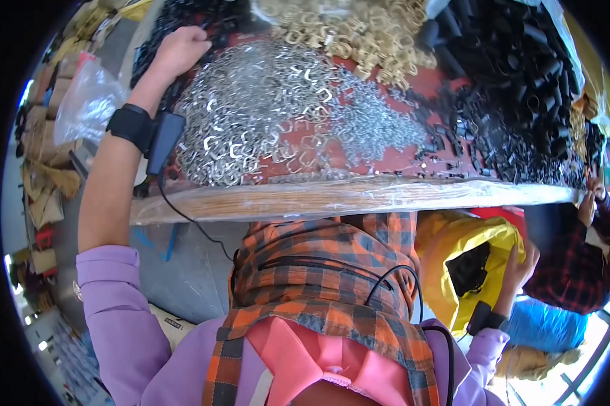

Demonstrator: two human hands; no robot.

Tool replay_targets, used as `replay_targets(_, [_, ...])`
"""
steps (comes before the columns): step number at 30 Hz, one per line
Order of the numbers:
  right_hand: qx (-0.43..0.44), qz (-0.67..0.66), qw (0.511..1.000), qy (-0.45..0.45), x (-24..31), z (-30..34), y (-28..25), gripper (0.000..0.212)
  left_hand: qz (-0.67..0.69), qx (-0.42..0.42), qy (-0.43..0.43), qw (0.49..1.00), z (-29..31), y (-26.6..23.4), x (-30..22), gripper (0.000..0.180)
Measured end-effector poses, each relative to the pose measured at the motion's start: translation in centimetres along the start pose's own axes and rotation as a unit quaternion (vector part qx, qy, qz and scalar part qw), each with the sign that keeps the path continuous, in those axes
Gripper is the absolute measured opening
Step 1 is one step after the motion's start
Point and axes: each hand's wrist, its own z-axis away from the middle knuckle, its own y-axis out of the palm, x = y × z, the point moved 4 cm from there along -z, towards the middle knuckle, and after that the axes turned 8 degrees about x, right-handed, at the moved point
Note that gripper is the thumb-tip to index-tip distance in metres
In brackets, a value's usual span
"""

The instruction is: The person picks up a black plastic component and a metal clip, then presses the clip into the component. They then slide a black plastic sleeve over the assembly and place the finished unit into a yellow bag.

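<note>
My left hand (183,51) is at the far left of the table, fingers curled closed over a heap of small black parts (234,15). What it holds, if anything, is hidden. Just right of it spreads a big pile of shiny metal rings and clips (244,111). Down at the right, below the table edge, my right hand (519,268) grips the rim of a yellow bag (447,237). Its mouth gapes, and dark contents (470,267) show inside.
On the red tabletop (430,82) lie gold-coloured rings (359,34), small silvery pieces (372,122) and black tubes (521,61). A plastic-wrapped edge (318,197) runs along its front. A clear plastic bag (92,101) is at left. Another person (565,271) works at far right.
</note>
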Motion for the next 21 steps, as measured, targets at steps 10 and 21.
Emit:
replay_targets(10, [0.105,-0.229,0.912,-0.323,22.1,-5.3,-2.1,0.014,0.156,0.191,-0.100,0.964,-2.9,3.9,3.4,0.014])
replay_targets(21, [0.172,-0.180,0.885,-0.393,29.2,-5.0,3.4,0.008,0.642,0.147,-0.049,0.751,7.8,-0.9,-11.2,0.021])
